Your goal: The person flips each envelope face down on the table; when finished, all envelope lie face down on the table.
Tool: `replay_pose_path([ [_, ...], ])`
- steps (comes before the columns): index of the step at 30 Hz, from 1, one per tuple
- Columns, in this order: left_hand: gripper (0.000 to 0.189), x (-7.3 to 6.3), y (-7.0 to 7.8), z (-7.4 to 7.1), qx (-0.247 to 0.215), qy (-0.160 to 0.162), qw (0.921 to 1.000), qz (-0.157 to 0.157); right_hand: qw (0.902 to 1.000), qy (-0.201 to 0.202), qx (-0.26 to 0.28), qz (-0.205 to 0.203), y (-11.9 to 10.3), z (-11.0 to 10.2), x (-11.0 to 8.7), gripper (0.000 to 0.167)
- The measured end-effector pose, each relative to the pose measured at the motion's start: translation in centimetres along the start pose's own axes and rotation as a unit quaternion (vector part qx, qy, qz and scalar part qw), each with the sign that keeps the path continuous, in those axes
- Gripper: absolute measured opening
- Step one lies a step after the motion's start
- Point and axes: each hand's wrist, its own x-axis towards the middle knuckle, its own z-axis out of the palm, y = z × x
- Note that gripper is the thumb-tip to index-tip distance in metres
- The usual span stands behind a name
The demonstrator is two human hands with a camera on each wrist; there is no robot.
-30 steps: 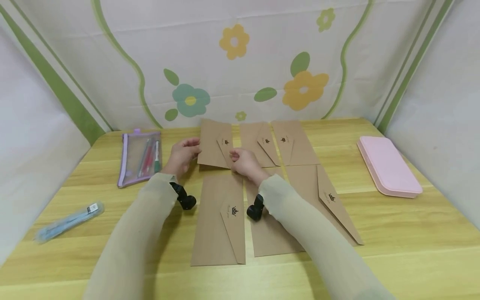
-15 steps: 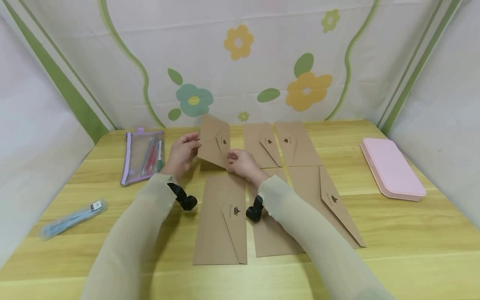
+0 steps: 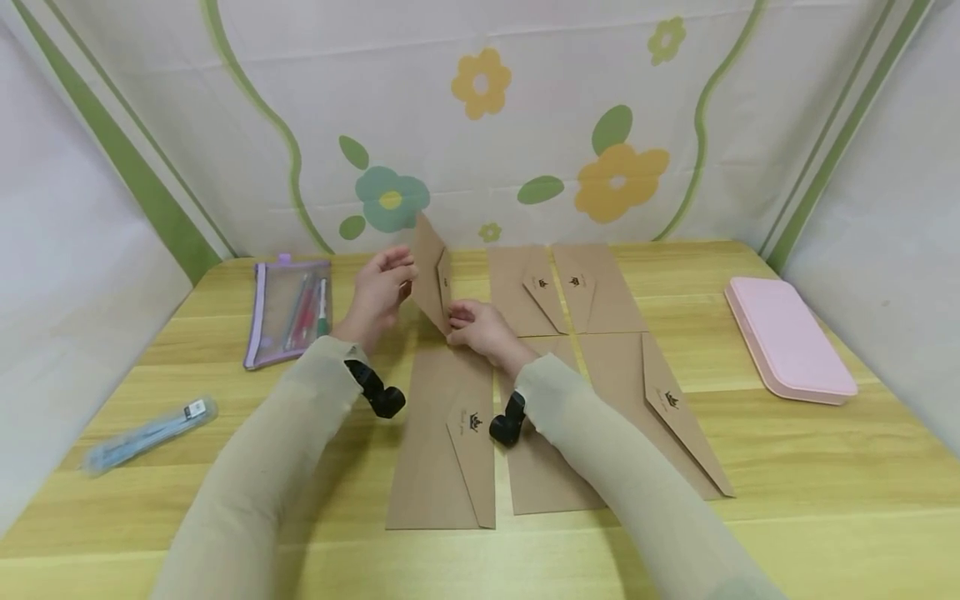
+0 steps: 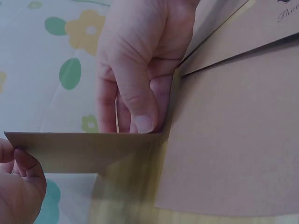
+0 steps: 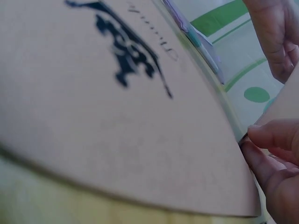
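A brown kraft envelope (image 3: pixel 431 271) with a small crown print stands tilted up on its edge at the back of the table. My left hand (image 3: pixel 381 287) pinches its left edge. At its near right corner my right hand (image 3: pixel 478 327) pinches the paper between thumb and fingertips. In the left wrist view the envelope (image 4: pixel 79 147) spans both hands, its near edge above the wood. Just in front lies another brown envelope (image 3: pixel 442 450), flap to the right. The right wrist view shows a printed envelope (image 5: pixel 140 121) close up beside my right fingers (image 5: pixel 268 135).
Several more brown envelopes (image 3: pixel 600 292) lie in rows to the right. A mesh zip pouch (image 3: pixel 260 321) holding pens is at the back left, and a clear packet of blue sticks (image 3: pixel 150 436) sits nearer. A pink case (image 3: pixel 791 337) lies on the right. A flowered curtain backs the table.
The back left envelope has tipped from nearly flat to steeply upright, its left side rising and swinging right. My left hand has risen and moved right with it; the right hand stays at the corner.
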Motion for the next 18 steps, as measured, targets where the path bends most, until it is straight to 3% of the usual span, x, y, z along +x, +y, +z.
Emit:
replay_pose_path([
  [8,0.037,0.1,-0.5,1.5,0.046,0.016,0.9973,0.055,0.9997,0.014,0.014,-0.015,0.0,0.2,0.1,0.063],
  [14,0.037,-0.5,-0.5,2.6,0.071,0.016,0.995,0.067,0.9992,0.027,0.023,-0.018,-0.3,0.2,-0.1,0.06],
  [18,0.039,-0.6,-0.5,2.9,0.073,0.013,0.9946,0.073,0.9974,0.054,0.042,-0.023,-1.0,0.4,-0.3,0.048],
])
